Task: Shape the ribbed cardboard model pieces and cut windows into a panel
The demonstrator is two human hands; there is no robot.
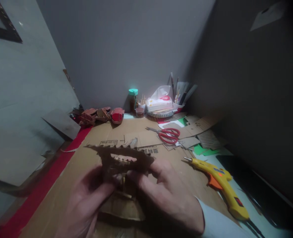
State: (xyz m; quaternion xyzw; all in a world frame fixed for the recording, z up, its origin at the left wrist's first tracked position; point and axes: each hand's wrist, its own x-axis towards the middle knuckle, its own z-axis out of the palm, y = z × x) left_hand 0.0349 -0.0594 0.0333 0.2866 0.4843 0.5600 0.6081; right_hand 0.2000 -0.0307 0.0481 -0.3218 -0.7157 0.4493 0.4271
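Note:
A brown cardboard piece (126, 155) with a jagged, toothed upper edge and an opening through it is held up between my two hands. My left hand (86, 198) grips it from the left, thumb on its near face. From the right, my right hand (168, 195) pinches the same piece, with its thumb close to the left one. A curved cardboard flap (122, 208) hangs below the thumbs. The lower parts are dark and partly hidden by my fingers. To the right of my right hand lies a yellow glue gun (222, 180) with an orange trigger.
Red-handled scissors (168, 135) lie beyond my hands on a cardboard sheet (133, 129). Cardboard scraps (208, 137) are at the right. At the back stand a tissue pack (159, 103), a green-lidded jar (133, 100) and red-brown cardboard models (89, 116). A black flat object (255, 188) lies far right.

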